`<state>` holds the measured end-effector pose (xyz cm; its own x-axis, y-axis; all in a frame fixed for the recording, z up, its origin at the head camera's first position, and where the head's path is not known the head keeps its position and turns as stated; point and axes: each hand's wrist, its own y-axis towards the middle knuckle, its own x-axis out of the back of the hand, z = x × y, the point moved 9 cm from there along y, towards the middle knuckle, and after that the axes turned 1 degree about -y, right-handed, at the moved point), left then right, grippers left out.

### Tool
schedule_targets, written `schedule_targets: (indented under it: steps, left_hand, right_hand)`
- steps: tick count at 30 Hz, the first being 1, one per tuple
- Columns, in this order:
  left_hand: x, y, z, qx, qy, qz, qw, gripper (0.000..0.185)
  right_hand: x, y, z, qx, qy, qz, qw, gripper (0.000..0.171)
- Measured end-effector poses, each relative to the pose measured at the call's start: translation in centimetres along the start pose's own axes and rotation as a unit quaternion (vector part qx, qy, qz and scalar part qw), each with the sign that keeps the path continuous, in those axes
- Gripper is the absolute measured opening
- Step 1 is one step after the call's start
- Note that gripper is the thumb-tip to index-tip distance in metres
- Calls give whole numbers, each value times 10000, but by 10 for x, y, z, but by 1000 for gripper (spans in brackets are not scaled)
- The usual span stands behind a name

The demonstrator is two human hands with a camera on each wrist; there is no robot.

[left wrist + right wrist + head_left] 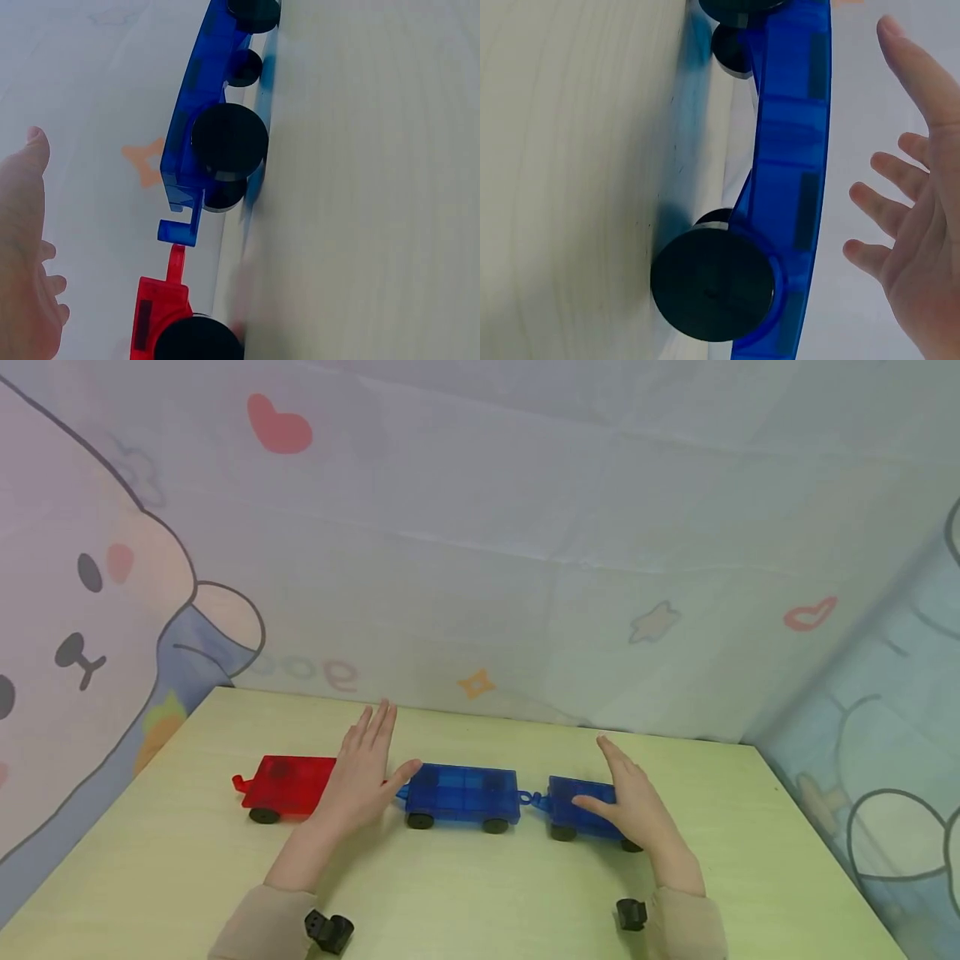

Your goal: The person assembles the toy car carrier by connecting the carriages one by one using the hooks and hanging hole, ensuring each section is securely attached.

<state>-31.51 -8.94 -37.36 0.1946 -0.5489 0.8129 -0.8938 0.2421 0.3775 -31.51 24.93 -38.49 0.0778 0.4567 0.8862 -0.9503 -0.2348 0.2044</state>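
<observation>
Three toy train cars of see-through plastic with black wheels stand in a row on the table. At the left is a red car (281, 787), in the middle a longer-looking blue car (462, 795), at the right a second blue car (570, 814). My left hand (360, 781) is raised with straight fingers over the red car's right end, hiding it. My right hand (639, 802) hovers likewise over the right blue car, partly covering it. Neither hand holds anything. In the left wrist view, a blue hook (177, 232) meets the red coupling (175, 264); whether they are linked I cannot tell.
The pale wooden table (465, 902) ends at the back against a cloth backdrop (487, 510) printed with cartoon shapes. More printed cloth hangs on the right. Small black devices (330, 932) sit by both wrists at the beige sleeves (262, 925).
</observation>
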Motion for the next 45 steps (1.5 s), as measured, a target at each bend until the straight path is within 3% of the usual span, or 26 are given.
schedule_targets:
  steps: [11, 17, 28, 40, 45]
  left_hand:
    - [-14, 6, -15, -124, -287, 58, 9995, 87]
    - [-24, 8, -24, -105, -759, 255, 9967, 90]
    - [-46, 15, -34, 195, -1614, 708, 9841, 102]
    - [-57, 15, -39, 515, -2209, 732, 9712, 103]
    - [-62, 13, -41, 574, -2189, 816, 9706, 101]
  right_hand:
    - [-4, -3, -16, -382, 252, 322, 9984, 102]
    - [-7, -5, -24, -498, 412, 388, 9972, 104]
    - [-5, -10, -32, -453, 809, 296, 9953, 102]
    - [-11, -13, -43, -302, 1359, 254, 9899, 100]
    - [-9, -17, -50, -424, 1737, 241, 9836, 94]
